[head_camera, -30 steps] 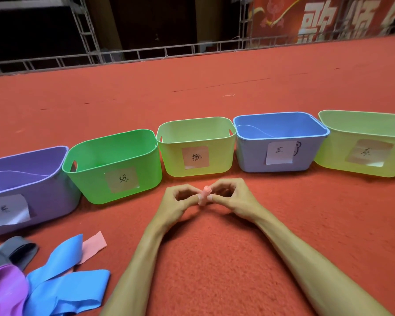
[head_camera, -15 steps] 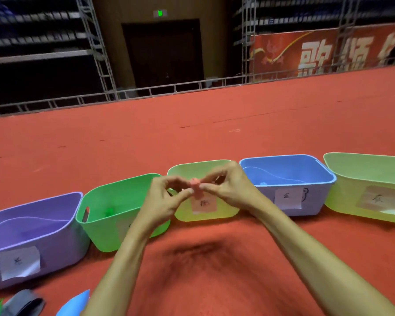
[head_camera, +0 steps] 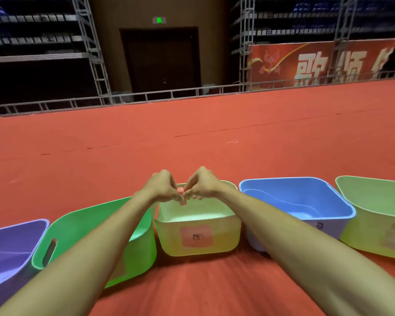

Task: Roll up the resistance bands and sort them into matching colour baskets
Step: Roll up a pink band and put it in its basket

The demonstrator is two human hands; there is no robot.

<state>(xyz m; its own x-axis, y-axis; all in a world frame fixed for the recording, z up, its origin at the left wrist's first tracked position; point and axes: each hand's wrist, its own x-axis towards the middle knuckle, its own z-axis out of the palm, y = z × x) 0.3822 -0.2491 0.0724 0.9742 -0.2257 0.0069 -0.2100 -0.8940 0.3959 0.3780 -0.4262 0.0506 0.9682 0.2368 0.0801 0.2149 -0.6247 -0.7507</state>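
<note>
Pink band roll (head_camera: 181, 197) pinched between fingers of left hand (head_camera: 159, 187) and right hand (head_camera: 204, 185), above pink-labelled basket (head_camera: 226, 238). Rolled, apparently finished; not yet dropped in. Contents of other baskets (head_camera: 294, 179) unclear.

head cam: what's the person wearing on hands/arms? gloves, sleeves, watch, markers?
Nothing worn. Left hand and right hand: no gloves, no rings visible. Left forearm and right forearm: uncovered to the frame edge, with no sleeves, watch, wristbands or markers in view.
</note>
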